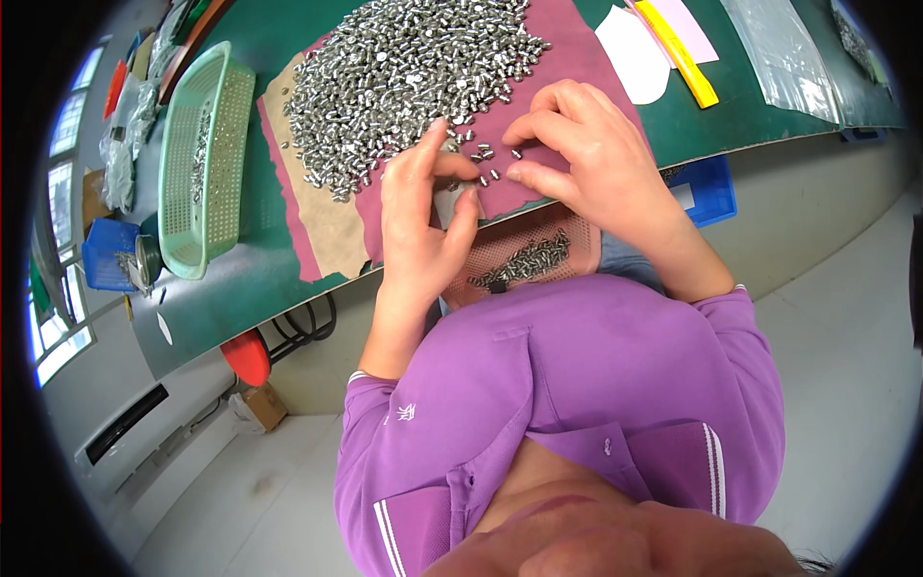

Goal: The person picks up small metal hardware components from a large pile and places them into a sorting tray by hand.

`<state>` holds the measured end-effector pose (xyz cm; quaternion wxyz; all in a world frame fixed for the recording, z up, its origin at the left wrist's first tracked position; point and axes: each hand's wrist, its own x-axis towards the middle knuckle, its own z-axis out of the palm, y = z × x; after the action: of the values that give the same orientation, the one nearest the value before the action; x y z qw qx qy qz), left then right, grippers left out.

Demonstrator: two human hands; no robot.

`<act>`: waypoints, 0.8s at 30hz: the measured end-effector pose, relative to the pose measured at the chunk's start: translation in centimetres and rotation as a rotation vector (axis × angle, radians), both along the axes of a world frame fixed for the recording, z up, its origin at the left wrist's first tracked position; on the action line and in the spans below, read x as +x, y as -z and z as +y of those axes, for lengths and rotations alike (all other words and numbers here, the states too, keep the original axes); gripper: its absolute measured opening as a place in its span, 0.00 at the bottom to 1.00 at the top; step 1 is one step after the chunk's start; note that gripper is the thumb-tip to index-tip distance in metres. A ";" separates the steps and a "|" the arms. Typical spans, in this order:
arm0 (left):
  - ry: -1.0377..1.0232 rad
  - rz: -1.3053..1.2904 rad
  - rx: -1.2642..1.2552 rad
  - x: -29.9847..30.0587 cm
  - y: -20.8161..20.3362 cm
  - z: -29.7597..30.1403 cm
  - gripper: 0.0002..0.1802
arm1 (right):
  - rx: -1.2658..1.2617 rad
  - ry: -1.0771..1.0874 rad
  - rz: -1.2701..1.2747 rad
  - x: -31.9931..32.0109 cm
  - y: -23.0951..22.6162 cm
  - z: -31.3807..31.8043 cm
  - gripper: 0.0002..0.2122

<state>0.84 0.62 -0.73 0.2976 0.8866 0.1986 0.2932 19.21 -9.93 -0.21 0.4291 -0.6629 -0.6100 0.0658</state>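
The left hand (423, 216) and right hand (586, 154) rest with fingers loosely curled on the maroon cloth (577, 58), pinching at scattered small silver metal pins (486, 159). The big heap of pins (404, 67) lies at eleven o'clock from the hands, and a light green plastic basket (202, 163) sits at nine o'clock.

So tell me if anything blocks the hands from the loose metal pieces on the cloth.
Nothing visible does. The left hand and right hand rest right at the stray pieces on the maroon cloth.
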 end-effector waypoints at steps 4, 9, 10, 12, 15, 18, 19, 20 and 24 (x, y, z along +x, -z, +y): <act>-0.208 0.034 -0.050 -0.8 -0.4 -0.8 0.41 | -0.016 -0.010 -0.059 0.3 0.3 0.0 0.08; -0.198 0.129 -0.027 -1.0 -0.3 -0.6 0.40 | 0.012 -0.088 -0.019 0.2 0.5 0.2 0.07; -0.195 0.124 -0.055 -1.0 -0.2 -0.6 0.40 | 0.011 -0.088 -0.019 0.2 0.4 0.2 0.07; -0.185 0.112 -0.092 -0.9 -0.4 -0.8 0.39 | -0.004 -0.121 0.008 0.1 0.1 0.1 0.07; -0.164 0.090 -0.170 -0.6 -0.4 -1.0 0.39 | 0.029 -0.139 0.000 0.1 0.4 0.2 0.07; -0.137 0.088 -0.174 -0.3 -0.7 -1.2 0.39 | 0.003 -0.178 0.010 0.0 0.9 0.2 0.06; -0.121 0.096 -0.135 -0.2 -0.8 -1.2 0.39 | 0.002 -0.178 0.010 0.0 0.9 0.2 0.06; -0.120 0.096 -0.135 -0.1 -0.8 -1.2 0.39 | 0.009 -0.177 0.005 0.0 0.9 0.3 0.06; -0.106 0.070 -0.177 0.2 -0.8 -1.4 0.40 | 0.008 -0.173 0.027 -0.2 0.6 0.4 0.07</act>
<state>1.00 -0.76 0.04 0.3517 0.8549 0.2805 0.2585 19.06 -9.54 -0.81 0.4326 -0.6053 -0.6592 0.1093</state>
